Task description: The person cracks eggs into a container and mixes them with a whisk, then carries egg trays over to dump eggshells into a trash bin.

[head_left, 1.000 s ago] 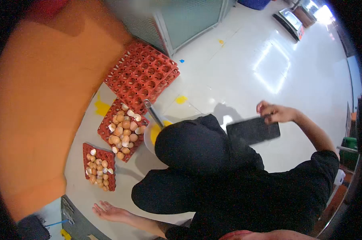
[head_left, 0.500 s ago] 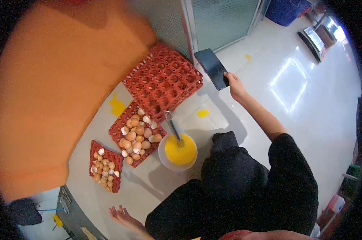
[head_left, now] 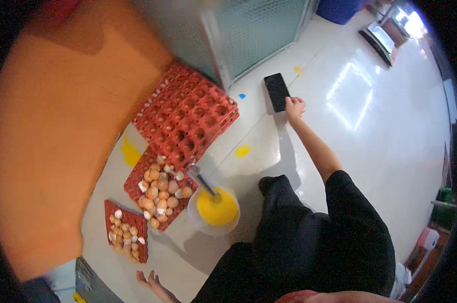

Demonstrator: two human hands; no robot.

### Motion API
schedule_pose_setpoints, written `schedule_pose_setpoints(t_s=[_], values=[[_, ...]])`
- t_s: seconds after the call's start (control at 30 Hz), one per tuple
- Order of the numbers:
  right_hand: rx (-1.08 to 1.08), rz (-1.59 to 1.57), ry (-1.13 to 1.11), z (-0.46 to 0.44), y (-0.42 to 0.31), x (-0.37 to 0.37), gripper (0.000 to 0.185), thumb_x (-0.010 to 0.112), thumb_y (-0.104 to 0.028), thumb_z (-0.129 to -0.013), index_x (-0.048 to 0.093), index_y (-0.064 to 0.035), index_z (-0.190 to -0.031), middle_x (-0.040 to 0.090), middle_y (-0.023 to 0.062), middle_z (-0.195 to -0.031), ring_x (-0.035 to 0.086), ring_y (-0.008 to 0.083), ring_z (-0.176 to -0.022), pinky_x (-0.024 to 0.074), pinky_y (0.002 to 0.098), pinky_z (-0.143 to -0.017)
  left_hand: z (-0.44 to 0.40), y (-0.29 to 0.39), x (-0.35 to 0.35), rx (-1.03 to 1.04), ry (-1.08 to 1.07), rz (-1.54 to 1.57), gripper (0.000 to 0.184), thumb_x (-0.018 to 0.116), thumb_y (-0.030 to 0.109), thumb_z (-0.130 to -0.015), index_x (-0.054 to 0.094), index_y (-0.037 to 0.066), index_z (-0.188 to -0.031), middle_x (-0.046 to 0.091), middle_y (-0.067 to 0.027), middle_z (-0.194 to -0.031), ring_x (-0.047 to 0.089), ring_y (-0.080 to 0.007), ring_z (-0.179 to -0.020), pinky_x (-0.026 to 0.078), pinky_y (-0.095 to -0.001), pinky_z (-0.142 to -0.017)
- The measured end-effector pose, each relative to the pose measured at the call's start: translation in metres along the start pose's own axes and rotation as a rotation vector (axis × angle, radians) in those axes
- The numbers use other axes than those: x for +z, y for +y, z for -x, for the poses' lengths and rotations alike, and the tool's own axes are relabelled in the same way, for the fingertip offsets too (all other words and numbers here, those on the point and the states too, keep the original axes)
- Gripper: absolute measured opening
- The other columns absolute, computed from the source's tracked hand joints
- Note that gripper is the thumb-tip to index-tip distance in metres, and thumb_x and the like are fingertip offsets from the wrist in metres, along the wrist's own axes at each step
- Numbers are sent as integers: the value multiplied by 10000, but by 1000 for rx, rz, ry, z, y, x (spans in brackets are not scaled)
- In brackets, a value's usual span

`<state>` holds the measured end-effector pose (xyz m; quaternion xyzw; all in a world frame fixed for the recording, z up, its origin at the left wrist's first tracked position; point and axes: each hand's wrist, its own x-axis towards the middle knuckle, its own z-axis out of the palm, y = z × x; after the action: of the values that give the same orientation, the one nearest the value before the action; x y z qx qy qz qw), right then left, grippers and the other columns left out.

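Note:
My right hand (head_left: 295, 108) grips the lower end of a black smartphone (head_left: 277, 91), which is over the tiled floor; whether it touches the floor I cannot tell. My left hand (head_left: 150, 281) is low at the left with its fingers spread and nothing in it. Above that hand is a small red egg tray (head_left: 141, 255) heaped with brown eggshells (head_left: 126, 234). A white bowl (head_left: 192, 218) of yellow beaten egg (head_left: 217, 208) stands in front of my knees. A whisk (head_left: 203, 183) leans in it, wires in the egg.
A stack of red egg trays (head_left: 185, 108) stands against the orange wall (head_left: 61, 151). Beside the bowl, another red tray (head_left: 132, 188) carries many shells. Yellow spills (head_left: 242, 150) mark the floor. A frosted glass panel (head_left: 256, 35), a blue bucket (head_left: 339, 10) and a scale (head_left: 380, 43) are farther back.
My right hand has turned the phone more upright and brought it lower, toward the floor. My left hand has shifted slightly down and stays spread. The whole view has shifted a little.

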<state>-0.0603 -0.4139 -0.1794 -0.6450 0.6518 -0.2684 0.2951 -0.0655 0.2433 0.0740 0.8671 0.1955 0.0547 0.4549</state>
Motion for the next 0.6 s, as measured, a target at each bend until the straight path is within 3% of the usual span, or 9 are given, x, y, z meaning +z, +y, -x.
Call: schedule_pose_setpoints(t_s=[0.1, 0.17, 0.2, 0.3, 0.37, 0.43, 0.5, 0.53, 0.6], values=[[91, -138, -66, -6, -13, -21, 324, 574, -320, -673, 630, -36, -819, 465, 155, -1072, 429, 278, -1026, 323, 338, -897, -9, -9, 10, -3, -76, 26, 511, 459, 289, -793, 293, 111, -1243, 333, -112, -1235, 437, -263, -1050, 331, -408, -874], [76, -148, 56, -8, -11, -19, 314, 578, -313, -673, 629, -21, -780, 487, 149, -1036, 445, 273, -1001, 339, 334, -879, -13, -10, 16, -1, -108, 31, 510, 457, 269, -791, 287, 109, -1245, 323, -108, -1240, 433, -262, -1053, 333, -402, -876], [39, -206, -97, -13, -4, -28, 402, 576, -325, -673, 583, -18, -934, 409, 180, -1159, 389, 310, -1070, 308, 405, -907, -15, -10, 20, 1, -117, 35, 509, 455, 259, -790, 283, 109, -1245, 318, -107, -1243, 432, -261, -1055, 333, -399, -877], [16, -293, -178, -21, 0, -43, 372, 559, -289, -703, 571, -13, -952, 407, 177, -1163, 394, 310, -1062, 294, 402, -919, -19, -16, 22, 11, -155, 52, 509, 452, 230, -788, 274, 107, -1248, 303, -101, -1250, 426, -258, -1060, 335, -389, -879], [-127, -190, -114, -16, -7, -68, 367, 543, -291, -731, 550, -34, -993, 501, 164, -1045, 410, 301, -1039, 285, 398, -920, -20, -26, 21, 7, -191, 111, 509, 450, 210, -786, 267, 105, -1249, 293, -98, -1255, 423, -256, -1063, 337, -382, -881], [-677, 376, -62, -61, 45, -61, 157, 490, -151, -778, 540, -75, -904, 535, 102, -929, 455, 217, -960, 337, 376, -853, -1, -39, 20, -36, -220, 228, 510, 447, 191, -784, 260, 104, -1251, 283, -95, -1261, 419, -254, -1067, 338, -376, -883], [-737, 233, -166, -57, 27, -94, 187, 475, -162, -786, 520, -67, -940, 515, 103, -966, 441, 217, -984, 323, 369, -867, 10, -64, 25, -126, -239, 348, 519, 459, 142, -779, 265, 67, -1254, 335, -102, -1250, 461, -224, -1040, 367, -333, -864], [-740, 125, -243, -58, 11, -106, 202, 468, -167, -790, 510, -63, -958, 506, 104, -984, 433, 217, -995, 316, 366, -875, 16, -62, 28, -70, -346, 309, 479, 458, 136, -795, 296, 48, -1237, 360, -109, -1229, 479, -226, -1011, 377, -313, -853], [-779, -12, -390, -43, -47, -112, 234, 453, -177, -798, 490, -55, -993, 486, 105, -1021, 419, 216, -1019, 302, 360, -890, 28, -84, 43, -44, -297, 227, 474, 465, 133, -773, 317, 46, -1216, 352, -128, -1217, 429, -239, -1041, 348, -319, -875]])
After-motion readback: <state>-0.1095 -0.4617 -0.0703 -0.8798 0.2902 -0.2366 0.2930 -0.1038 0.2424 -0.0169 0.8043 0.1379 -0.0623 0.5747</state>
